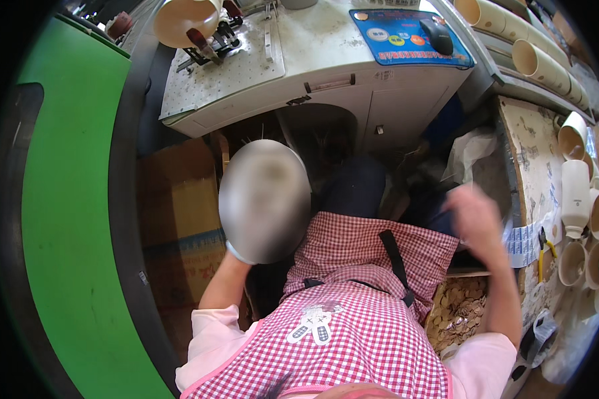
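Observation:
My left forearm reaches up to a large pale, round-edged thing whose inside is blurred out. My left hand (254,241) lies within that blur, so its fingers and grip are hidden. At its wrist runs a light blue edge. Off to the right, above my lap, my right hand (474,216) is smeared by motion; its fingers do not show plainly. It is nearest the dark trouser leg and the right-hand bench. A pink-and-white checked apron (353,316) with a rabbit patch covers my front and lap.
Ahead stands a white workbench (313,56) with a clamp fixture (209,45), a cream cylinder (188,21), and a mouse (436,36) on a blue mat. Cream tubes and yellow-handled pliers (544,256) lie at right. Small discs (456,312) fill a box below; a green panel (80,199) borders the left.

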